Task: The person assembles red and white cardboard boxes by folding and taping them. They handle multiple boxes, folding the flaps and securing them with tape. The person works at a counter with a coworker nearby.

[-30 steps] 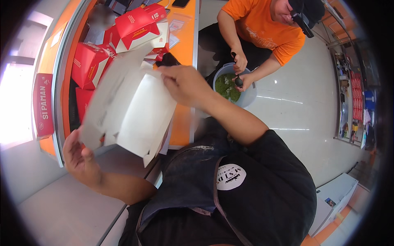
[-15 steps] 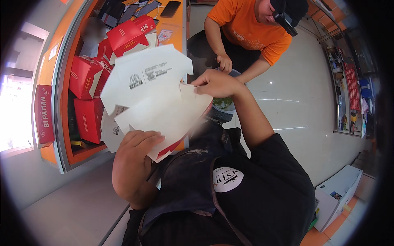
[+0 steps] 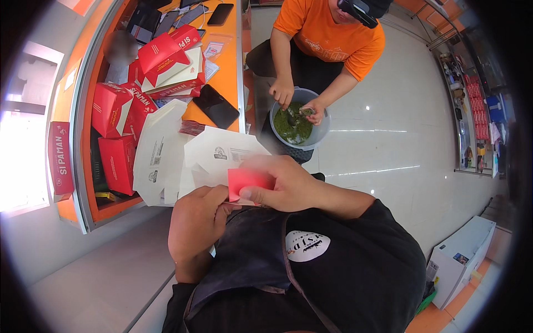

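Observation:
Close to my body, I hold a partly folded paper food box [image 3: 219,158], white inside with a red flap [image 3: 240,180] turned up toward me. My left hand [image 3: 197,219] is closed on its near left edge, with thumb and fingers pinching the board. Blurred a little by motion, my right hand [image 3: 283,183] grips the red flap, thumb at the near edge and fingers behind. Beside the box, flat white box blanks [image 3: 155,150] lie on the counter's edge.
Folded red boxes [image 3: 111,111] are heaped on the orange counter [image 3: 225,39], with a black tablet [image 3: 215,105] and phones [image 3: 220,14]. Across from me, a person in an orange shirt [image 3: 333,39] works over a bucket [image 3: 322,119] of green stuff. A white chest [image 3: 463,261] stands right.
The box blank has come down toward me and its red flap is folded up. My right hand has moved down and nearer my left. The bucket and tablet have come into sight.

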`<state>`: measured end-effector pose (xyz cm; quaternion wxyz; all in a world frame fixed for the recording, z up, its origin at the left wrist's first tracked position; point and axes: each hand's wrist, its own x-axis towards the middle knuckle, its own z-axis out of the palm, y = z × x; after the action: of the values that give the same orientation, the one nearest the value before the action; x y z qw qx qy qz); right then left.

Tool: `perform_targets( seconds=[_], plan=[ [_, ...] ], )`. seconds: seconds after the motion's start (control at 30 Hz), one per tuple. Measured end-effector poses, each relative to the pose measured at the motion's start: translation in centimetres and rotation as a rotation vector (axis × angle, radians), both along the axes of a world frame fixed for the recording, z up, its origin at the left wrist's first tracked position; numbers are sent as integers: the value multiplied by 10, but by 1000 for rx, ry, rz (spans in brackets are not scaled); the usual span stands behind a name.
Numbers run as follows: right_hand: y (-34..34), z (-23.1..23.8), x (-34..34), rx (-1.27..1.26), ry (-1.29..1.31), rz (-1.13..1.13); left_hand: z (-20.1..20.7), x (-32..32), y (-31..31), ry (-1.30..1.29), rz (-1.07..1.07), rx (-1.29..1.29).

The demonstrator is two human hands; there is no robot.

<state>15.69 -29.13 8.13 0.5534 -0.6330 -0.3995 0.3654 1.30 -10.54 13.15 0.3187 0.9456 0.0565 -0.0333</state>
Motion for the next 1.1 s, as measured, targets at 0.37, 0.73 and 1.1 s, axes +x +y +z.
perform_targets(
  seconds=[0.37, 0.73, 1.1],
  plan=[
    [-7, -31, -4, 345, -305, -189, -17, 3, 7, 39, -266, -139],
    [-5, -33, -3, 707, -161, 17, -37, 20, 31, 298, -567, -511],
    [-12, -25, 0, 653, -238, 251, -73, 20, 23, 347, -392, -613]
  ],
)
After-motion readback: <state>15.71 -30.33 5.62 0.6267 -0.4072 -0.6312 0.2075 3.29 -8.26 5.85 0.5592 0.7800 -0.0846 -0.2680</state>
